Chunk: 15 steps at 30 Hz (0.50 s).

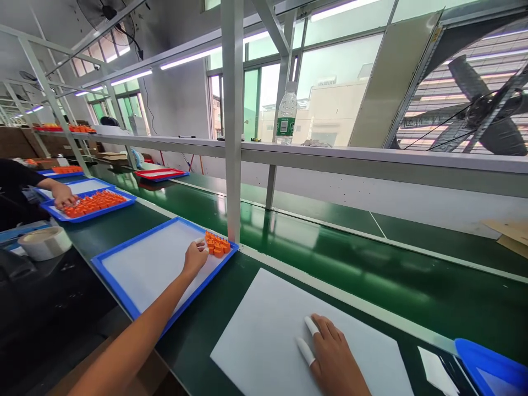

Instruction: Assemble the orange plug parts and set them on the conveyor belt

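My left hand [195, 257] reaches over the far right corner of a blue-rimmed tray [138, 234] lined with white. Its fingers, some in white finger cots, are drawn together beside a small cluster of orange plastic parts [217, 245]. Whatever lies between the fingertips is hidden. On a white sheet [264, 330] to the right of the tray rests my right hand [335, 352]. Two of its fingers wear white cots and stretch apart over the sheet, with nothing held.
A co-worker's hand [61, 194] touches orange parts in another blue tray [124, 205] at left. Beyond the green bench runs a green conveyor belt [350, 280] with a red tray [160, 174]. A post [233, 121] stands behind my tray. Another blue tray [490, 357] lies at right.
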Each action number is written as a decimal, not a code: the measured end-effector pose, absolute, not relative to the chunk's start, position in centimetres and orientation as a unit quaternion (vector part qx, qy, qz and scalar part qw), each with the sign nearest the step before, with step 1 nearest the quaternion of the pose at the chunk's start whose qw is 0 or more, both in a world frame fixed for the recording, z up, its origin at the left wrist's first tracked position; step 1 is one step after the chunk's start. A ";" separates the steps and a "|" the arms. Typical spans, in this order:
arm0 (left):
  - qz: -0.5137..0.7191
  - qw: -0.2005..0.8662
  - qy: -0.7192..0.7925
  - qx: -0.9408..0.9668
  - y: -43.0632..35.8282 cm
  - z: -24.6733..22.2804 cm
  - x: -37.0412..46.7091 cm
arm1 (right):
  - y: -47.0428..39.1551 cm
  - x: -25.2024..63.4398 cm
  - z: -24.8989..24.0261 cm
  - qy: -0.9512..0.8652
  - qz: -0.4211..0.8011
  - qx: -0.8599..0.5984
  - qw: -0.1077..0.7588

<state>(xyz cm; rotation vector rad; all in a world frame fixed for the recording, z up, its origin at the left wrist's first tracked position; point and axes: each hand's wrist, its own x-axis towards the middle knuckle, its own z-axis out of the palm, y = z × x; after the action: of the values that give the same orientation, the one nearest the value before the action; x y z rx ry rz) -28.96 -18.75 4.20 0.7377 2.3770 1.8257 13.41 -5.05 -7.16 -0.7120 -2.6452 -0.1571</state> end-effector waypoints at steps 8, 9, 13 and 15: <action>0.560 0.090 0.659 0.494 -13.3 4.9 -16.8 | -6.2 11.3 -3.9 -0.951 0.008 -0.257 0.175; 0.537 0.105 0.645 0.533 -12.6 4.3 -14.8 | -6.4 11.1 -3.5 -0.950 0.011 -0.261 0.171; 0.400 0.137 0.619 0.662 -10.0 0.8 -8.5 | -6.9 11.3 -2.0 -0.949 0.035 -0.264 0.170; 0.366 0.140 0.626 0.674 -8.8 -0.6 -6.9 | -6.8 11.5 -1.4 -0.947 0.053 -0.267 0.169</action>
<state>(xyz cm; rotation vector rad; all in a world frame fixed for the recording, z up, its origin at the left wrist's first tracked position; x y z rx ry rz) -6.92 -8.76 -0.63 1.9489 1.8089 1.0577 11.51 -6.80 -1.39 -0.7595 -2.6937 0.1506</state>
